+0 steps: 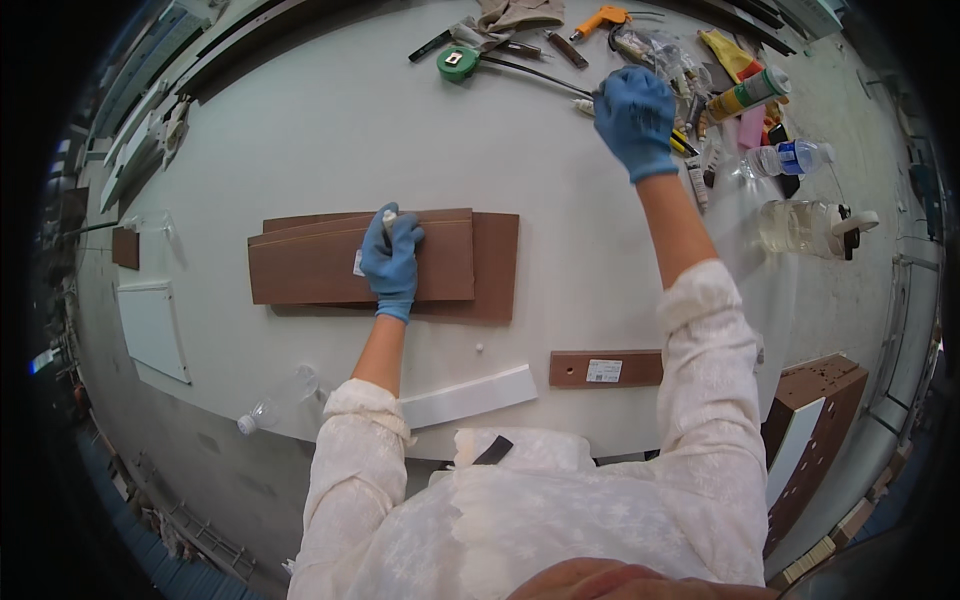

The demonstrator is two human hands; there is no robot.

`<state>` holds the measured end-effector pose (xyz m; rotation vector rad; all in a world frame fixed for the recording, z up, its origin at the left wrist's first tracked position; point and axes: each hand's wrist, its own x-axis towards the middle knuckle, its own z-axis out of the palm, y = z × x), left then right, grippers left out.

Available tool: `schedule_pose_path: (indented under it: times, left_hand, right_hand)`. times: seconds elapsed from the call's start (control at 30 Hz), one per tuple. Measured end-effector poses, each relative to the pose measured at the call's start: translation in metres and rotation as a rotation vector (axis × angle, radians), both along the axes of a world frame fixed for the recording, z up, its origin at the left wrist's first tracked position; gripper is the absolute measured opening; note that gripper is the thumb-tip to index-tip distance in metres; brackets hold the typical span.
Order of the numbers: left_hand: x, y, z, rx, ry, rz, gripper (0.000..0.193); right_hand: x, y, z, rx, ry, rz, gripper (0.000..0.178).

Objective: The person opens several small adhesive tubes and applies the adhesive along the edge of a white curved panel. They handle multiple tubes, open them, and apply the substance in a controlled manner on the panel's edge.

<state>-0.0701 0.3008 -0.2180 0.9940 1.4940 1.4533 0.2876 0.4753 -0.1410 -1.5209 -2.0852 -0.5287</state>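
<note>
My left hand (pixel 392 262), in a blue glove, is closed around a small whitish tube (pixel 389 222). It is over the upper brown panel (pixel 310 262), and a white label shows beside the fingers. A second brown panel (pixel 497 265) lies beneath, slightly askew. My right hand (pixel 637 115), also gloved in blue, is stretched to the far right over a cluster of tools. Its fingers are curled, and what they hold, if anything, is hidden. A dark thin strip (pixel 535 75) runs from the green tape measure (pixel 458 64) toward that hand.
Around the right hand lie an orange air gun (pixel 600 20), a sealant cartridge (pixel 748 94) and a plastic bottle (pixel 790 158). A clear jug (pixel 805 228) stands farther right. Nearer me are a labelled brown strip (pixel 630 369), a white strip (pixel 470 396) and another bottle (pixel 278 400).
</note>
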Motion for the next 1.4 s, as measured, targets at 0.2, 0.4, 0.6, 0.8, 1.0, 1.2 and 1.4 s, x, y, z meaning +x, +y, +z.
schedule_pose_path:
  times: [0.2,0.4,0.6,0.8,1.0,1.2,1.4]
  left_hand:
    - [-0.012,0.003,0.026,-0.136,-0.226,-0.034,0.037]
    - [-0.009,-0.069,0.061,-0.006,-0.479,-0.101,0.034]
    - [-0.020,-0.185,0.089,-0.201,-0.458,-0.295,0.039]
    - [-0.033,-0.247,0.099,-0.416,-0.390,-0.424,0.037]
    - [0.012,-0.246,0.115,-0.413,-0.371,-0.442,0.038]
    - [0.054,-0.234,0.142,-0.335,-0.415,-0.547,0.041]
    - [0.040,-0.248,0.196,-0.265,-0.383,-0.633,0.036]
  right_hand:
    - [-0.068,-0.144,0.034,-0.090,0.153,0.178,0.018]
    - [-0.084,-0.249,0.047,-0.043,0.306,0.056,0.015]
    - [0.033,-0.384,0.030,0.031,0.275,-0.547,0.028]
    - [0.126,-0.499,-0.003,-0.228,0.043,-1.137,0.043]
    - [0.153,-0.495,-0.093,-0.721,-0.081,-1.306,0.035]
    - [0.197,-0.508,-0.065,-0.860,0.033,-1.115,0.040]
    - [0.100,-0.530,0.038,-0.597,0.983,-0.804,0.040]
